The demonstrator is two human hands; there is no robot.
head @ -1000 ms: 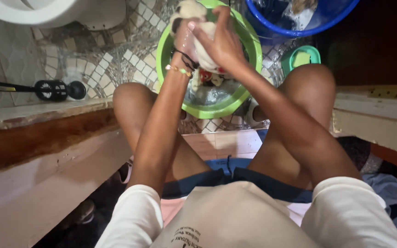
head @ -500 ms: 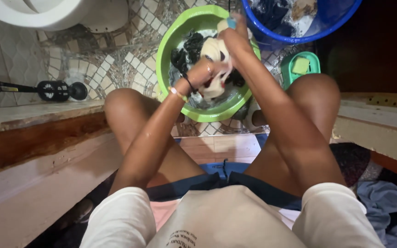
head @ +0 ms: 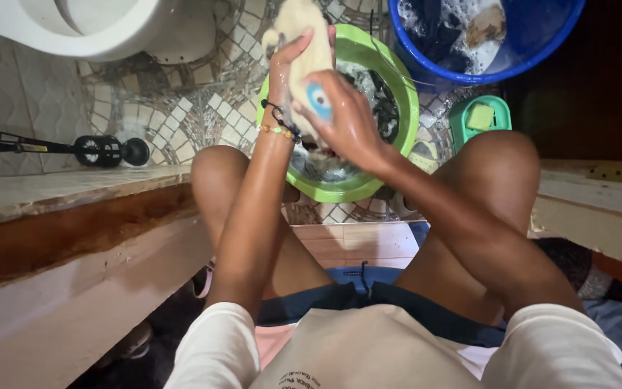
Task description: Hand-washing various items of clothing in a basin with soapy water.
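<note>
Both hands grip one wet cream-coloured garment [head: 300, 32] with a blue round print, lifted above the green basin [head: 368, 184]. The left hand [head: 282, 72] holds the cloth from the left side with its fingers stretched up along it; the right hand [head: 343, 119] is clenched on the lower part, over the blue print. Soapy water and dark clothes lie in the green basin. A blue basin [head: 534, 54] with foam stands just beside it, and a green soap dish [head: 484, 115] holding a yellow soap bar is near the right knee.
</note>
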